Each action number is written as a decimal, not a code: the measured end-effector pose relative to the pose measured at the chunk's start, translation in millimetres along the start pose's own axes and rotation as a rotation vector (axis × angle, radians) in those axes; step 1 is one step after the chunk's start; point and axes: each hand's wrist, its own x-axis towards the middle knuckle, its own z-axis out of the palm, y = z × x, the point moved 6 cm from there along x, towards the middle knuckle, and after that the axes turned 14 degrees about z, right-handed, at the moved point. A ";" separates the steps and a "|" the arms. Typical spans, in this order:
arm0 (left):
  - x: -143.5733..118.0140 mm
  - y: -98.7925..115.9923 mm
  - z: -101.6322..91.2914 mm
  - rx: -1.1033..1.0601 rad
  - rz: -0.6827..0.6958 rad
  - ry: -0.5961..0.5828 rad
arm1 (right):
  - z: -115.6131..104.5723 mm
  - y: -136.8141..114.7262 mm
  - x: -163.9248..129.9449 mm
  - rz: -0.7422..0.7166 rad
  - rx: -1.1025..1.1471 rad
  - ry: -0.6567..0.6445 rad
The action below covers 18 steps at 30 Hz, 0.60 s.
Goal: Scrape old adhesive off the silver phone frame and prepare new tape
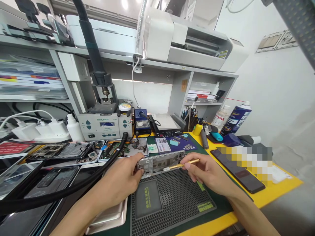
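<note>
A bare phone frame (159,164) is tilted up on its long edge at the back of the black honeycomb work mat (177,190). Gripping its left end between thumb and fingers is my left hand (126,172). My right hand (205,170) pinches a slim gold-handled tool (184,164) with a whitish, brush-like tip. That tip rests at the lower edge of the frame's inner face, right of its middle; whether it touches is too small to tell. Fingers of the right hand lie close to the frame's right end.
Several phones (46,190) and a parts tray (137,146) lie on the left, crossed by a black hose (108,164). Behind stand a hot-air station (105,126) and a heating plate (167,124). A dark phone (237,170) and a spray can (236,118) are right.
</note>
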 end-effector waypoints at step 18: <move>-1.7 1.6 -0.4 0.012 -0.013 -0.014 | 0.2 0.6 -2.2 0.020 -0.042 -0.004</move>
